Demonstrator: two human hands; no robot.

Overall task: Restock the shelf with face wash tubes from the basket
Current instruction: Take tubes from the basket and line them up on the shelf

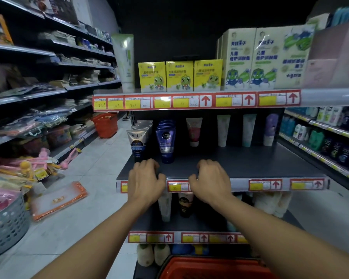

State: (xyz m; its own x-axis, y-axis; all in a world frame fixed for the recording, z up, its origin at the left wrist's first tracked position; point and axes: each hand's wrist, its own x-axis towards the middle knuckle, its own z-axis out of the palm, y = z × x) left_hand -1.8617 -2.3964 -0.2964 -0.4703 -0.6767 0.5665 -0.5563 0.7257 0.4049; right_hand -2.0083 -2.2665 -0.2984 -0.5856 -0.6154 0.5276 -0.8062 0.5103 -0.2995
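The middle shelf is dark grey and mostly bare. Face wash tubes stand on it: a Softto row and a blue Nivea row at the left, with a pink tube and pale tubes at the back. My left hand and my right hand rest side by side on the shelf's front edge, fingers curled, nothing in them. The red basket sits at the bottom of the view, below my arms; its contents are hidden.
The top shelf holds yellow boxes and taller white-green boxes. A second red basket stands in the left aisle. A grey perforated basket and an orange-edged packet lie on the floor at the left.
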